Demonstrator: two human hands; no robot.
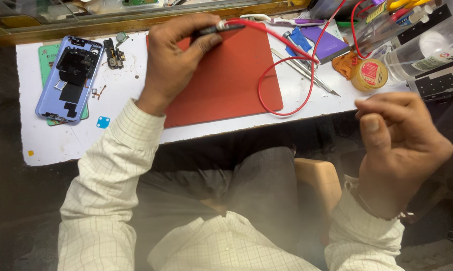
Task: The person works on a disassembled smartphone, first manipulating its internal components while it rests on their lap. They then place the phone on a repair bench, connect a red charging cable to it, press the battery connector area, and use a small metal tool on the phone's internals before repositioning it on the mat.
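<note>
On the white bench (61,145): one red mat (226,80), one opened blue phone back (70,80) lying on a green sheet at the bench's left end, one small circuit part (113,54) beside it, one round tin with a red label (369,74), one pair of tweezers (306,74), one toothbrush (281,21) at the far edge. My left hand (173,60) reaches over the mat, wrist bent, fingers closed on one black probe (216,29) whose red lead (286,65) loops across the mat's right edge. My right hand (402,145) is raised off the bench's right end, thumb against curled fingertips; whether anything is pinched there I cannot tell.
</note>
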